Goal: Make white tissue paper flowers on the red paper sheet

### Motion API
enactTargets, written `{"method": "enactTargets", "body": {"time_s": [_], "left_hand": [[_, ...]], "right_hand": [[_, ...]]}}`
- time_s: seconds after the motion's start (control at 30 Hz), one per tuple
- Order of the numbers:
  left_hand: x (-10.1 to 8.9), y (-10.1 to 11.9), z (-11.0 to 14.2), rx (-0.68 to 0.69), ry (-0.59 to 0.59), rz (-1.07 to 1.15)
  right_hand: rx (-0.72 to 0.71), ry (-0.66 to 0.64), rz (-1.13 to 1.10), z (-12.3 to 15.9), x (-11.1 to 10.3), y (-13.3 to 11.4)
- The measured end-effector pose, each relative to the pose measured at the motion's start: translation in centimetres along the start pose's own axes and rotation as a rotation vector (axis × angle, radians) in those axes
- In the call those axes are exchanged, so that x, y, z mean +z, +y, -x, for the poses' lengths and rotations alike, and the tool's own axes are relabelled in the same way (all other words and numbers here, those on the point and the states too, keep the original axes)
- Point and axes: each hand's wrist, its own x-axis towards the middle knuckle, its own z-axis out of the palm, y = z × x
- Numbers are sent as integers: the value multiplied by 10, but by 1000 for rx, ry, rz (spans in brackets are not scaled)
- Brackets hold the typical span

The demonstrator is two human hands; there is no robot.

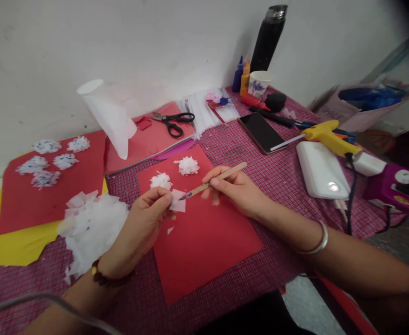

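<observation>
My left hand (154, 209) pinches a small white tissue paper square (179, 201) by its left edge. Between the fingers of my right hand (230, 186) is a wooden craft stick (233, 171), slanting down to the left. Its purple-stained lower tip lies at the tissue square; whether they touch I cannot tell. Both hands are over a red paper sheet (207, 251). Two white tissue pompoms, a nearer one (161, 180) and a farther one (188, 165), rest on the sheet's far part. A heap of white tissue pieces (95, 228) lies left of my left hand.
Several blue-speckled pompoms (65, 161) rest on another red sheet (23, 204) at left. Behind are a white paper cone (108, 116), black-handled scissors (174, 124) and a phone (262, 131). A yellow glue gun (325, 136) lies on a white power bank (321, 170) at right.
</observation>
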Motion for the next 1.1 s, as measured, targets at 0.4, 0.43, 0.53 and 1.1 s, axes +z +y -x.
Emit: {"method": "enactTargets", "body": {"time_s": [0.4, 0.43, 0.53, 1.1], "left_hand": [[6, 0, 2, -8, 5, 171], [6, -1, 2, -3, -6, 174], [8, -2, 0, 48, -21, 178], [44, 11, -21, 454, -120, -176]], "right_hand": [[6, 58, -44, 1, 0, -4], [5, 61, -63, 1, 0, -4], [5, 71, -107, 0, 0, -6], [-79, 237, -238, 0, -4, -24]]}}
